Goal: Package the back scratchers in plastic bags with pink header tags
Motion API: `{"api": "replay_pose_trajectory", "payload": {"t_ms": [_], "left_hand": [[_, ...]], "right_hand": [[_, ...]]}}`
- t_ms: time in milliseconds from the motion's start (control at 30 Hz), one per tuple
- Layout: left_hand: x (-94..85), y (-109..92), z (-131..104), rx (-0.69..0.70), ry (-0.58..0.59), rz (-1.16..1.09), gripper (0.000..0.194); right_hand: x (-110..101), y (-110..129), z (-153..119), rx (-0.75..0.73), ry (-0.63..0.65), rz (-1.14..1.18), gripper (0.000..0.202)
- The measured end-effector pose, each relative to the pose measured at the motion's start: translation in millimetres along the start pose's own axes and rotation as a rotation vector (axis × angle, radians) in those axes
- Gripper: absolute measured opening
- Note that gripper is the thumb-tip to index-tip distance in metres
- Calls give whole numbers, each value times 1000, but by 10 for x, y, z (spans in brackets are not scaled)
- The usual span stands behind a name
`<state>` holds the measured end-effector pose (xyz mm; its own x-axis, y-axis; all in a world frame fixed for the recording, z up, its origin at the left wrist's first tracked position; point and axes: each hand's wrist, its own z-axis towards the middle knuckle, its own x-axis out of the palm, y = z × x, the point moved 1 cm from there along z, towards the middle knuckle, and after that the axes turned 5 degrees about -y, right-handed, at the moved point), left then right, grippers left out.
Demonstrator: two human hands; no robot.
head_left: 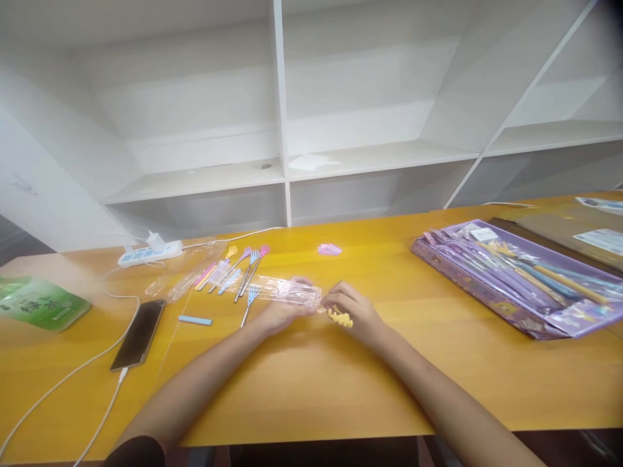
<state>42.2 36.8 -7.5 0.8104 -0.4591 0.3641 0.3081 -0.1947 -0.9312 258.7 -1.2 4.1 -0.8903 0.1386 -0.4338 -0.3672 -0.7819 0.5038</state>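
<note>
My left hand (pixel 287 310) is closed round a long clear plastic sleeve (pixel 275 290), which stretches left over the table. At the sleeve's right end, my right hand (pixel 357 314) has its fingers bent in a pinch. A knobbly yellow piece (pixel 341 318), much like a back scratcher's head, shows under those fingers; whether a rod runs from it is hidden. Left of my hands lie several small back scratchers with metal rods, among them a blue one (pixel 252 297) and a pink one (pixel 264 250). Coloured handle tubes (pixel 204 275) lie beside them, and a blue tube (pixel 195 320) lies apart.
On the right, a purple box (pixel 516 314) holds many bagged items, with cardboard (pixel 579 224) behind. Pink slips (pixel 329 249) lie near the back. To the left are a phone (pixel 139 334) on a white cable, a power strip (pixel 150 253) and a green package (pixel 43 303).
</note>
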Motion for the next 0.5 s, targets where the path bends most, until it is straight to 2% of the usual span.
{"api": "replay_pose_trajectory", "payload": {"t_ms": [100,233,367,500], "left_hand": [[-26,-21,-21,-17,1,-14,56],[-15,-36,-35,-16,-13,-32,50],[2,-32,-22,-17,-15,-55,51],[5,-54,-14,-29,4,-57,53]], "right_hand": [[-5,3,-24,-13,7,-21,16],[-19,-57,-91,-16,65,-107,35],[-9,-126,-152,-62,118,-224,49],[15,-171,-172,-61,141,-217,57]]}}
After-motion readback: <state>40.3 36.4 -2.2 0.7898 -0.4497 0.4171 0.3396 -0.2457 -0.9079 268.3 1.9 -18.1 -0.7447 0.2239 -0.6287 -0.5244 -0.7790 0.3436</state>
